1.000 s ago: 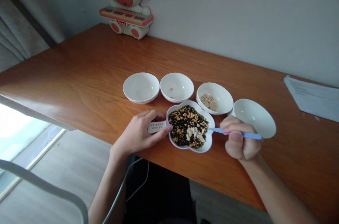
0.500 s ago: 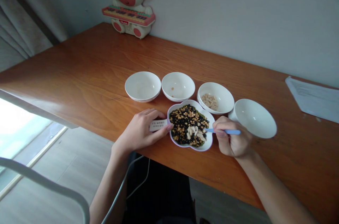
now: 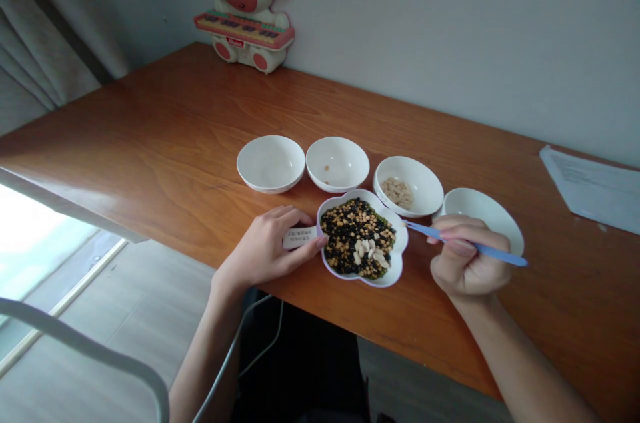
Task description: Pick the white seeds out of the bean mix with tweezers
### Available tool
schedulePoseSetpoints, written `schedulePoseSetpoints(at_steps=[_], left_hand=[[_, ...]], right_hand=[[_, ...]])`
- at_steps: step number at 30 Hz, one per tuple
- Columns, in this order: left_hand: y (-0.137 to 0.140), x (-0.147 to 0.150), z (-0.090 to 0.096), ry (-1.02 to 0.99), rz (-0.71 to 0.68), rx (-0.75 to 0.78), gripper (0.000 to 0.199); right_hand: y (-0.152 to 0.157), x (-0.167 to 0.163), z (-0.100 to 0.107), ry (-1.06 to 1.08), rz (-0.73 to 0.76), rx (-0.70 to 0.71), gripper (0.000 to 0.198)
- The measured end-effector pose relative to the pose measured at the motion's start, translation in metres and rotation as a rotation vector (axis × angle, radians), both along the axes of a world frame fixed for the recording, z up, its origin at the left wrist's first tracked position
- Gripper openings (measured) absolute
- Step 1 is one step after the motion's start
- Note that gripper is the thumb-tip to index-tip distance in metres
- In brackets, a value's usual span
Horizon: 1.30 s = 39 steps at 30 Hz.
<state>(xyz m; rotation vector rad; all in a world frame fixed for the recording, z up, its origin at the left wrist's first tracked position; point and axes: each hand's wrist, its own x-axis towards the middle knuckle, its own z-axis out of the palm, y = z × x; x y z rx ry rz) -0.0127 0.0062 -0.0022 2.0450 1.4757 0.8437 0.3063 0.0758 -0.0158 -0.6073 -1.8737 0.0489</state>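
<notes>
My left hand (image 3: 273, 246) grips the labelled white handle of a flower-shaped bowl (image 3: 401, 255) with a lilac rim. Inside lie dark and yellow-brown beans (image 3: 350, 229), some green ones by the edge, and a small heap of pale peanut-like pieces (image 3: 367, 251) towards the near right. Between the fingers of my right hand (image 3: 470, 256) is a slim blue fork (image 3: 493, 252). Its tip is over the bowl's right rim; whether it carries a piece, I cannot tell.
Behind the flower-shaped bowl stand white bowls: one at the left (image 3: 270, 176), one holding a few bits (image 3: 337, 169), one with pale pieces (image 3: 425, 193), and one partly behind my right hand (image 3: 490, 209). A cow toy keyboard (image 3: 250, 29) and papers (image 3: 595, 186) are farther back.
My right hand has drawn back to the right with the blue fork, whose tip has left the pale pieces for the bowl's right rim. My left hand keeps its hold.
</notes>
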Motion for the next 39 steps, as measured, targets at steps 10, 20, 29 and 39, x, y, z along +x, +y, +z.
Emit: schedulePoseSetpoints(at_steps=[10, 20, 29, 39], left_hand=[[0.001, 0.000, -0.001, -0.010, -0.003, 0.014, 0.032], [0.000, 0.000, -0.001, -0.008, -0.006, 0.007, 0.030], [0.001, 0.000, 0.000, -0.007, -0.007, -0.007, 0.031], [0.000, 0.000, -0.001, -0.012, -0.004, -0.005, 0.031]], right_hand=[[0.005, -0.007, 0.011, -0.043, -0.148, 0.123, 0.014], [-0.003, -0.005, 0.005, -0.110, 0.002, 0.088, 0.024], [-0.010, -0.010, 0.009, -0.276, 0.218, 0.000, 0.018], [-0.011, -0.009, 0.013, -0.313, 0.266, -0.011, 0.018]])
